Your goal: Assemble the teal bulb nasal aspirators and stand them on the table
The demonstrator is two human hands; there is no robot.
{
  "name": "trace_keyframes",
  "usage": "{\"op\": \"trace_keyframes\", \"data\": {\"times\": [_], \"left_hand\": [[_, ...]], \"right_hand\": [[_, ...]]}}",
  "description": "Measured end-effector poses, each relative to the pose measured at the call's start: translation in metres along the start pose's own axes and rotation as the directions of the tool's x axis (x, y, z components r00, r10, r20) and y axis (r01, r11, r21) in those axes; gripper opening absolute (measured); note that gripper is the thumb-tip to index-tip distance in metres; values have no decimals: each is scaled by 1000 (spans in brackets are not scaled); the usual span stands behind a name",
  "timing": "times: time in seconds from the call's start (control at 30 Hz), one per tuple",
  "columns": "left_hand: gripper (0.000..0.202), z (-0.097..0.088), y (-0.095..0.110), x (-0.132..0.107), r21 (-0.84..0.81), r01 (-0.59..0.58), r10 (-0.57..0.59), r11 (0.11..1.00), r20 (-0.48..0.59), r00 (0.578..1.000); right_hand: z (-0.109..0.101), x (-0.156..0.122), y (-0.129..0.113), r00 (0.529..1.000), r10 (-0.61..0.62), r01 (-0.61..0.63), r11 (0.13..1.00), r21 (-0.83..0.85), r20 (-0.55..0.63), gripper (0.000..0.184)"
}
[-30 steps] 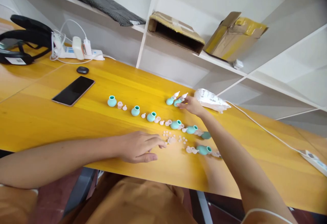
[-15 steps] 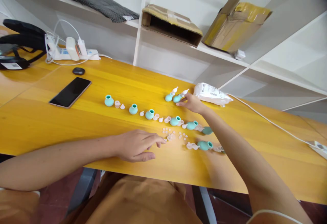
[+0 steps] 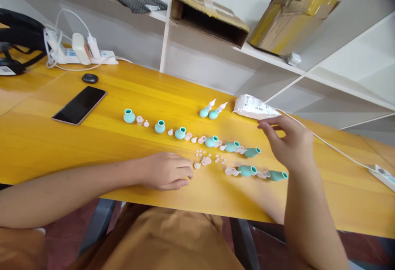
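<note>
My right hand (image 3: 288, 138) hovers above the right side of the table, fingers loosely bent, a gap behind the thumb, nothing visible in it. My left hand (image 3: 168, 171) lies on the table with relaxed, bent fingers, just left of a small pale pink nozzle tip (image 3: 196, 165). Several turquoise bulbs (image 3: 159, 126) stand or lie in a slanting row, mixed with pale pink collars (image 3: 140, 120) and tips. Small pale discs (image 3: 200, 153) lie in the middle. Behind the row are two turquoise bulbs with pink nozzles fitted (image 3: 213, 114), slightly apart.
A white plastic package (image 3: 254, 107) lies at the back, left of my right hand. A phone (image 3: 80, 105), a black case (image 3: 90, 78) and a power strip (image 3: 106, 57) with cables are at left. Cardboard boxes (image 3: 212, 15) sit on the shelf. A white cable (image 3: 336, 148) crosses the right side.
My right hand has left the bulb with the fitted nozzle and moved right, past the white package. My left hand has drawn back slightly from the small pink pieces.
</note>
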State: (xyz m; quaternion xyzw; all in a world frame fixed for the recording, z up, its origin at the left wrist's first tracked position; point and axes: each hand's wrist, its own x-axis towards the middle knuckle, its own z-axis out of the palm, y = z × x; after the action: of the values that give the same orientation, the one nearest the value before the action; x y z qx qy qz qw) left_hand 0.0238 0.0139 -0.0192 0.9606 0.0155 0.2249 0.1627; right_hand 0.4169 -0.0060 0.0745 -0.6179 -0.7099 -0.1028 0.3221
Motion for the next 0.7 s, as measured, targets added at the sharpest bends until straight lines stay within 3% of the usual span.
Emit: {"op": "trace_keyframes", "data": {"times": [0.07,0.1,0.2,0.27,0.33,0.43,0.57,0.7], "left_hand": [[29,1,0,2,32,-12,12,999,-2,1000],[29,2,1,2,50,-19,20,999,-1,1000],[27,2,2,2,84,-44,43,995,13,999],[24,1,3,2,86,-42,40,995,26,999],[22,0,3,2,80,-18,15,997,30,999],[21,4,2,4,68,100,-101,993,14,995],[42,18,-8,6,137,271,-271,953,-14,962],[52,29,-21,5,148,279,-290,949,59,955]], "right_hand": [[-3,-34,-26,985,-69,68,998,-14,-159,29],[-1,-52,-38,980,-98,101,995,9,-174,31],[18,-94,-66,980,-186,191,978,89,-64,16],[33,-109,-76,976,-212,202,965,166,44,18],[45,-114,-80,955,-274,246,945,214,113,30],[56,-113,-82,948,-303,276,936,220,98,42],[62,-113,-86,905,-401,359,899,251,143,48],[63,-116,-88,870,-461,402,868,293,174,50]]}}
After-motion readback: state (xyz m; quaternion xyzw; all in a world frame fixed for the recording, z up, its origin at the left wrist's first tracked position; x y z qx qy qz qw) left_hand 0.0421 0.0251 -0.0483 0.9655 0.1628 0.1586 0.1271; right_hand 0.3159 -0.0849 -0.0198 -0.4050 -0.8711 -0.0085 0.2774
